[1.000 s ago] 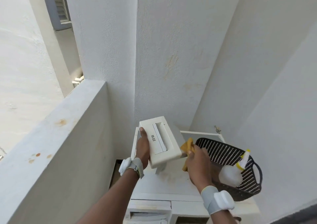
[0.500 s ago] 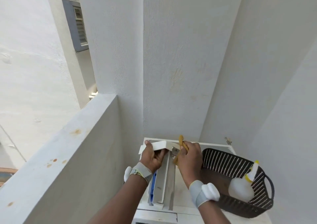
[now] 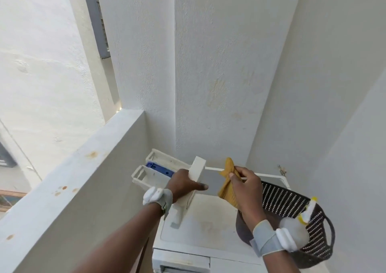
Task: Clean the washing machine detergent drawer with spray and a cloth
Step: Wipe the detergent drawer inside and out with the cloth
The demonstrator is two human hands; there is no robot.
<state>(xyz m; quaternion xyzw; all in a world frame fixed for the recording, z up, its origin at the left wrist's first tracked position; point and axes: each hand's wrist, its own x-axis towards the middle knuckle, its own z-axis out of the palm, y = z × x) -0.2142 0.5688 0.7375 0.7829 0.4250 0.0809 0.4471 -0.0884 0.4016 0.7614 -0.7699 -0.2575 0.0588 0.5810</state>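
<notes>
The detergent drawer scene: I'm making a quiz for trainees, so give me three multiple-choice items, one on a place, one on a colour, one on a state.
1. Where is the spray bottle?
A. In the dark basket
B. On the ledge
C. In the left hand

2. What colour is the cloth?
A. Blue
B. Mustard yellow
C. White

3. What is the left hand doing?
A. Hanging idle
B. Pressing the wall
C. Gripping the detergent drawer

Answers:
1 A, the bottle lies inside the perforated basket on the washing machine.
2 B, the cloth held by the right hand is mustard yellow.
3 C, its fingers wrap the drawer's front panel.
</notes>
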